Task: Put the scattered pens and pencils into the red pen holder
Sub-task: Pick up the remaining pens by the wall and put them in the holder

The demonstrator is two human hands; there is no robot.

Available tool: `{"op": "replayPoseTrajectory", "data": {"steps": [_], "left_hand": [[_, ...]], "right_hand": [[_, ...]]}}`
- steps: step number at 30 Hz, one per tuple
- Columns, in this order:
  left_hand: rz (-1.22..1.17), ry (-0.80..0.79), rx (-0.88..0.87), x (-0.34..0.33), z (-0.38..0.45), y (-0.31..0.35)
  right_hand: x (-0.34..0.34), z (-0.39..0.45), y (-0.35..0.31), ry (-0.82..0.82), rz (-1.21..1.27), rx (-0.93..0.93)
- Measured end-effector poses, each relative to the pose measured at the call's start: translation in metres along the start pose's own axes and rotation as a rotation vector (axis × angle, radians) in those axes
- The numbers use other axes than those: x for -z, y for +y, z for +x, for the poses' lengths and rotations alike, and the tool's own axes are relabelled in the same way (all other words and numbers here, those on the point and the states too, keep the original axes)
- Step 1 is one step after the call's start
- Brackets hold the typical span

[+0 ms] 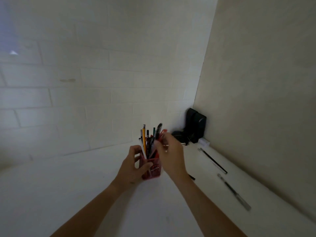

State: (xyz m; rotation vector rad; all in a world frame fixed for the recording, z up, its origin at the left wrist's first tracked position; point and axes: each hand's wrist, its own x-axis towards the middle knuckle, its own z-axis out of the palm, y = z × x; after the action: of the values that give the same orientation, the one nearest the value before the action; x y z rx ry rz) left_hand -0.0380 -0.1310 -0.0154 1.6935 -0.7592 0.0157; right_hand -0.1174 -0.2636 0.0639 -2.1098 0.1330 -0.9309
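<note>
Head view, only one camera. Red pen holder (151,168) stands upright on the white table (77,194), roughly centre of frame, a bit in front of the white brick wall (85,74); use it as the landmark. Left hand (132,165) wraps the holder's left side, fingers curled around its wall, thumb across the front, so it is closed on the holder. Right hand (170,153) is just right of the holder and above its rim, fingers pinched together on what looks like a dark pen (158,130) and something red, both motion-blurred, can't tell exactly how many items it grips. Bunch of pens and pencils (146,141) already stands in the holder, sticking up above the rim: a yellow pencil, a white one leaning left, several dark ones. Right of the holder, lying flat on the table near the beige side wall (265,82): a long black pen (213,160), well apart from the holder, and nearer the camera a second dark pen with clear barrel (234,192), also well apart. A short dark tip (191,177) pokes out from behind the right forearm, just right of the holder, rest hidden. Behind-right of the holder, in the corner where the walls meet, a black bag-like object (195,125) leans upright, with a small white thing (204,142) beside its base, too small to identify. Both forearms bare, entering from bottom edge.
</note>
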Motion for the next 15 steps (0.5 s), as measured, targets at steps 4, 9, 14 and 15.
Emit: {"op": "replayPoseTrajectory", "data": {"steps": [4,9,14,15], "left_hand": [[-0.004,0.005,0.003,0.001,-0.001,0.004],[0.015,-0.008,0.009,0.0,-0.002,0.003],[0.027,-0.018,0.028,0.0,0.002,-0.001],[0.03,-0.02,0.035,0.001,0.002,-0.001]], "right_hand": [[-0.018,-0.01,0.005,0.0,-0.178,0.04],[-0.017,-0.002,-0.005,0.065,-0.106,0.024],[-0.017,0.002,-0.008,-0.009,-0.321,0.027],[-0.017,0.001,-0.007,-0.027,-0.402,0.013]]}}
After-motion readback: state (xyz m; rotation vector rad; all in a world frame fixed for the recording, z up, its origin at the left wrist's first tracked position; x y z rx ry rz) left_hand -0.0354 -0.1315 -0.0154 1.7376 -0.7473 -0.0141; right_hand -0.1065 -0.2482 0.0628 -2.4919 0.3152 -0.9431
